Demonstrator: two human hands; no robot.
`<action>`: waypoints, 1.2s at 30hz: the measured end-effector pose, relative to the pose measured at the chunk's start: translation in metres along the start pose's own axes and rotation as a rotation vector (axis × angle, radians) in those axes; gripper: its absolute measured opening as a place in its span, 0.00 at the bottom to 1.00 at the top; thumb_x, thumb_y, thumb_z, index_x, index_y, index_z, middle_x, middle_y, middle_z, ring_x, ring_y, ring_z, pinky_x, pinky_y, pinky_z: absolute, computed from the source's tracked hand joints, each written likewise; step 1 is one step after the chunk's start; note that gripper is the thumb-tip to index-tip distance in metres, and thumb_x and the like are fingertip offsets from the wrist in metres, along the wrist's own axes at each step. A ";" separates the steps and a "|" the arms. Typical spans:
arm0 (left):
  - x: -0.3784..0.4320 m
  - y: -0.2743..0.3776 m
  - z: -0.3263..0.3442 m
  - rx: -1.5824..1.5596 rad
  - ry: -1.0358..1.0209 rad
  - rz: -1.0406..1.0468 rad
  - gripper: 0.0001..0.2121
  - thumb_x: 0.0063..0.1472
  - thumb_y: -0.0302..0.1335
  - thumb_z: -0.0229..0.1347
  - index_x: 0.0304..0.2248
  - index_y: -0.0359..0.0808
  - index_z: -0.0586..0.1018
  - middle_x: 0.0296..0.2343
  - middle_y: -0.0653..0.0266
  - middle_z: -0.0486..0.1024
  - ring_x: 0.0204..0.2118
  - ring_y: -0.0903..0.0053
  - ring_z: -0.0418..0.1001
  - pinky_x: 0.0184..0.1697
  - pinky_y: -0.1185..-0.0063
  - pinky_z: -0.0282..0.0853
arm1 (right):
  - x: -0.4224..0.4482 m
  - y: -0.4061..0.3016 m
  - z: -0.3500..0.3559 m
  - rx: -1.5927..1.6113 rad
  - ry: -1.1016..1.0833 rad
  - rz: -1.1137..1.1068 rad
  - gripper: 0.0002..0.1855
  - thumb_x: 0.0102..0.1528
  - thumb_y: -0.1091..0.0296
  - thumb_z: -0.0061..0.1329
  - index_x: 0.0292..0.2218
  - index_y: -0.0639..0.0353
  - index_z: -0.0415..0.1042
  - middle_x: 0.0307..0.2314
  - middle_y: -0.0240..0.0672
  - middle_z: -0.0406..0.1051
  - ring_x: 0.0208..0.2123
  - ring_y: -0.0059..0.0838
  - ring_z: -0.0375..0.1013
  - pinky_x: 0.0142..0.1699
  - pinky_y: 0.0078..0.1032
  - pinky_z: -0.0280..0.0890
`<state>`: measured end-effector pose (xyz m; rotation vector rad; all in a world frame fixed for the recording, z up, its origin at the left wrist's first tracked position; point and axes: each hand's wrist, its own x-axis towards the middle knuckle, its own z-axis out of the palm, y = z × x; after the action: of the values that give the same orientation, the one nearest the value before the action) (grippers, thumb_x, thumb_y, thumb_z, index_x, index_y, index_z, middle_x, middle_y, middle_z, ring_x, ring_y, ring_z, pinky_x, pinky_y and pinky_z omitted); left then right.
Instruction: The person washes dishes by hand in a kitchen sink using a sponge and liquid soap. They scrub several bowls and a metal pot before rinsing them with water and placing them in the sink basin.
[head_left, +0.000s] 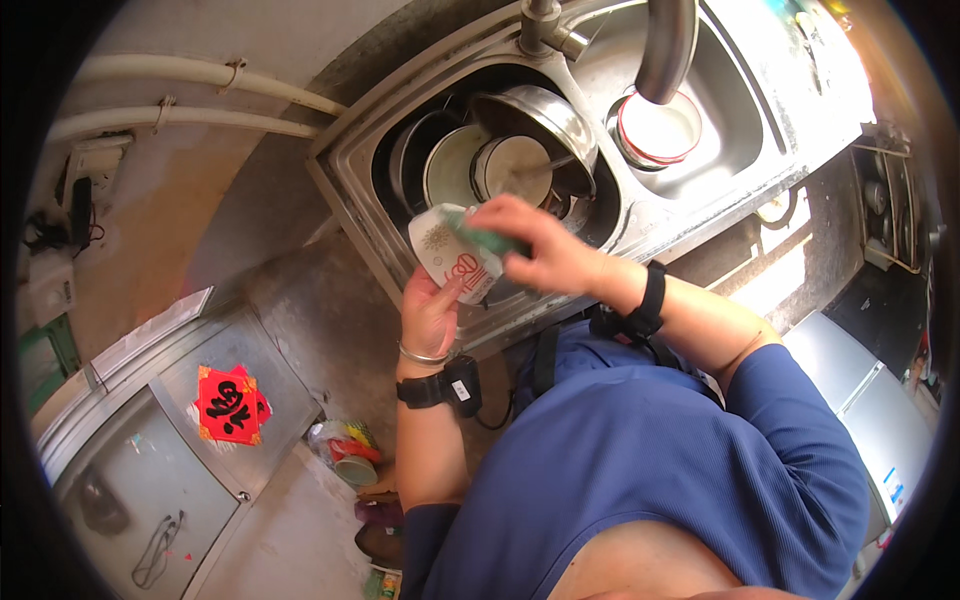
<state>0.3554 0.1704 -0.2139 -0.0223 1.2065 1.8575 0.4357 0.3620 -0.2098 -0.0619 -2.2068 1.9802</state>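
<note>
My left hand (431, 311) grips a white bowl (442, 259) by its lower edge, thumb on the outside. Red lettering and a snowflake-like pattern mark the bowl's outer surface. Against its upper right side, my right hand (536, 244) presses a green scouring pad (484, 234); this hand is slightly blurred. Both hands are above the near edge of the left sink basin (600, 244). Beneath and beyond them in that basin are a metal basin (577, 124) tilted on its side, a large pale bowl (444, 161) and a smaller dark-rimmed bowl (517, 169).
A faucet (538, 30) rises behind the sink, its spout (666, 56) over the right basin (731, 127). Red-rimmed bowls (660, 127) stand stacked there. White pipes (202, 73) run along the wall at left. A metal door (262, 337) with a red paper decoration (225, 405) is at lower left.
</note>
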 end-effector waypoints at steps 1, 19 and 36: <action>0.005 -0.001 0.006 -0.014 -0.030 0.002 0.16 0.57 0.17 0.48 0.46 0.30 0.66 0.43 0.59 0.69 0.45 0.74 0.68 0.48 0.77 0.63 | 0.002 -0.010 0.005 -0.136 -0.016 -0.154 0.27 0.41 0.76 0.46 0.46 0.57 0.65 0.43 0.41 0.62 0.46 0.36 0.62 0.51 0.31 0.56; 0.011 -0.006 0.060 -0.555 -0.072 0.154 0.23 0.58 0.24 0.50 0.52 0.34 0.60 0.52 0.61 0.61 0.54 0.73 0.58 0.60 0.69 0.49 | 0.006 0.021 0.001 0.834 0.524 0.269 0.23 0.61 0.60 0.30 0.54 0.64 0.55 0.50 0.37 0.59 0.52 0.25 0.58 0.57 0.23 0.51; -0.004 -0.011 0.070 -0.058 0.010 0.140 0.20 0.63 0.32 0.43 0.51 0.29 0.60 0.49 0.58 0.63 0.52 0.71 0.61 0.57 0.72 0.53 | 0.027 0.033 0.010 0.184 0.297 0.183 0.21 0.57 0.61 0.33 0.48 0.62 0.64 0.46 0.47 0.63 0.49 0.43 0.61 0.54 0.29 0.55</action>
<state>0.3948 0.2210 -0.1827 0.0216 1.1868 2.0154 0.4043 0.3605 -0.2408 -0.5147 -1.8843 2.0981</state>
